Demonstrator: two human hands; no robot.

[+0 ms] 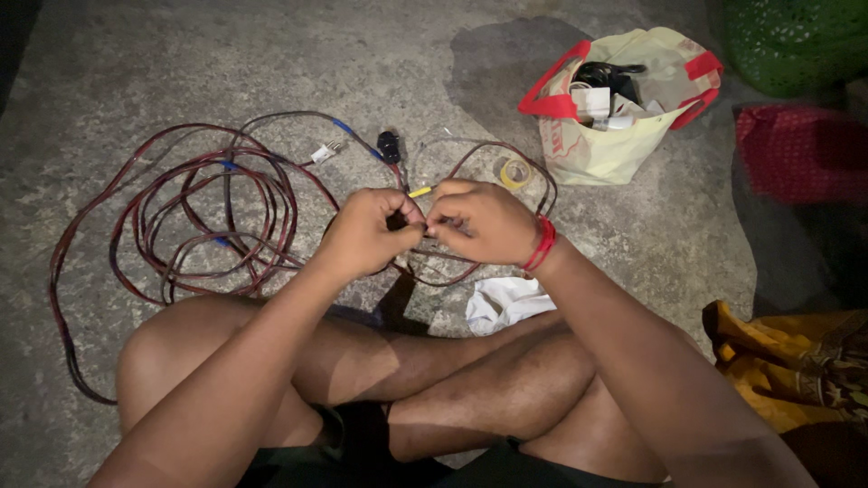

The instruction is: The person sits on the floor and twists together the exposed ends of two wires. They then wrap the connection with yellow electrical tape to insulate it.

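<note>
together, left hand (366,233) and right hand (484,221) meet knuckle-to-knuckle, each grip pinched tight on the wire (418,192).

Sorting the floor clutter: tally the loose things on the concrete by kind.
Wire coil: 1
White plug: 1
Black plug: 1
Tape roll: 1
Bag: 1
White cloth: 1
Total: 6

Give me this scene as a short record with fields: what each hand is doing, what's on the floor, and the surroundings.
left hand: left hand pinches a dark red wire at its yellow-tipped end
right hand: right hand, red thread bracelet at the wrist, grips the same spot
floor: coiled dark red electrical cable, white plug, roll of clear tape, crumpled white cloth
surroundings: cream bag with red handles on grey concrete floor
</note>
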